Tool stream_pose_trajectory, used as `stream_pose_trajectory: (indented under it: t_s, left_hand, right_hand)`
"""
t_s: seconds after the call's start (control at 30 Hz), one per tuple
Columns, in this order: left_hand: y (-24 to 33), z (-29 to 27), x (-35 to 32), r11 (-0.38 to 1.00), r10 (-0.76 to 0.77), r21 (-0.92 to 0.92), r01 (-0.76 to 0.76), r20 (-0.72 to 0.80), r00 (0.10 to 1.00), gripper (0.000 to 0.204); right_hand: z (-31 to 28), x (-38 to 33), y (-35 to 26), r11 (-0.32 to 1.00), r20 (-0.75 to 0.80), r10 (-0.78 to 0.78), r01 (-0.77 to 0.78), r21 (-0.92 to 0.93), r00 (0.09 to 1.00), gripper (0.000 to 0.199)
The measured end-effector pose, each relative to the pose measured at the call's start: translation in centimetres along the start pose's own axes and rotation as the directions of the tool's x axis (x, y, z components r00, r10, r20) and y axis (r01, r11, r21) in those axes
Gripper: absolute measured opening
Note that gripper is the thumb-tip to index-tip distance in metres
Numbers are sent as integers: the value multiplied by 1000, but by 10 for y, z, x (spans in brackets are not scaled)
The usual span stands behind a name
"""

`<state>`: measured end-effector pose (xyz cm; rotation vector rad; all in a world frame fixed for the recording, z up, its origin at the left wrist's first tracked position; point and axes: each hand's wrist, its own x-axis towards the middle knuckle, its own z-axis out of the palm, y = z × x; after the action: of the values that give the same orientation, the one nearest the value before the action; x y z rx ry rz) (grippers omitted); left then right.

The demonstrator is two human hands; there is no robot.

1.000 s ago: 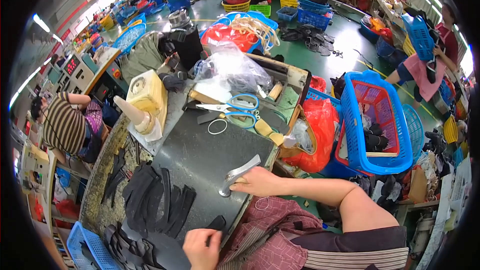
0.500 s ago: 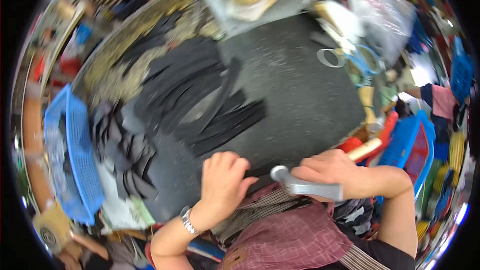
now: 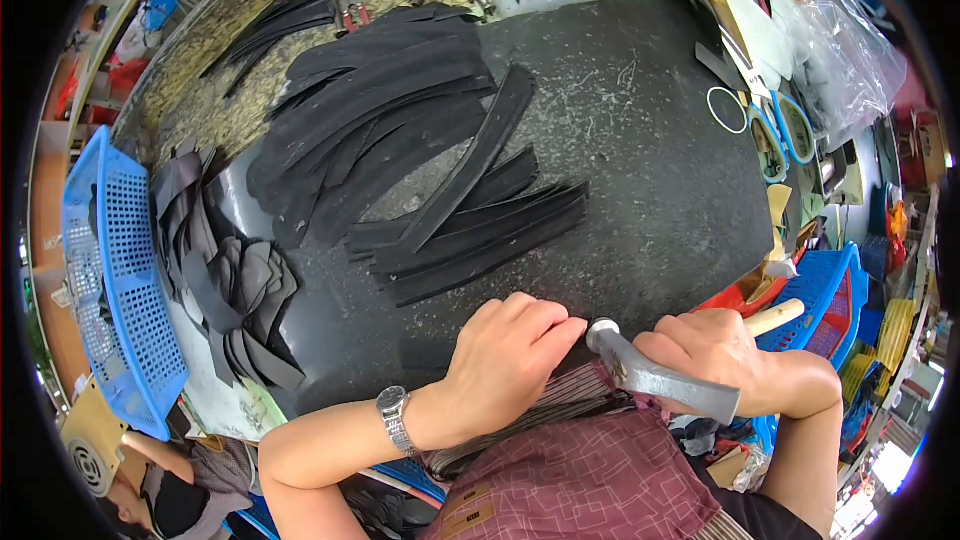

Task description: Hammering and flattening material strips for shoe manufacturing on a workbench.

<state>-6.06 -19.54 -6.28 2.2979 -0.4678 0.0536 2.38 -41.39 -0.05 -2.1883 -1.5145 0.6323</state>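
Gripping a hammer [image 3: 655,375] at lower right of frame, right hand [image 3: 715,355] fisted around it; left hand [image 3: 505,360] curled, fingertips pressing a dark strip [image 3: 425,352] on the black counter [image 3: 650,190] near its bottom edge.

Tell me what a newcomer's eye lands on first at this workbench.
First, the fan of long black strips spread across the dark work slab in the middle. Next, at the near edge, the right hand grips a metal hammer with its head beside the left hand, which presses down on the slab's edge. At the left, a bright blue basket stands out beside a heap of black cut pieces.
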Motion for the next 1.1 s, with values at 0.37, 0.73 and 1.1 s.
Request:
stream_pose_trajectory:
  t_s: [0.37, 0.73, 1.1]
  left_hand:
    - [-5, -8, 2, 743, 435, 423, -518, 283, 855, 35]
    - [-4, -11, 6, 830, 392, 323, -454, 240, 888, 36]
    - [-9, -11, -2, 847, 422, 271, -457, 181, 888, 26]
  right_hand:
    - [-20, 4, 13, 999, 80, 40, -40, 0, 996, 33]
    - [-22, 24, 11, 980, 9, -25, 26, -195, 1000, 23]
    - [-9, 17, 8, 998, 64, -9, 13, -59, 998, 28]
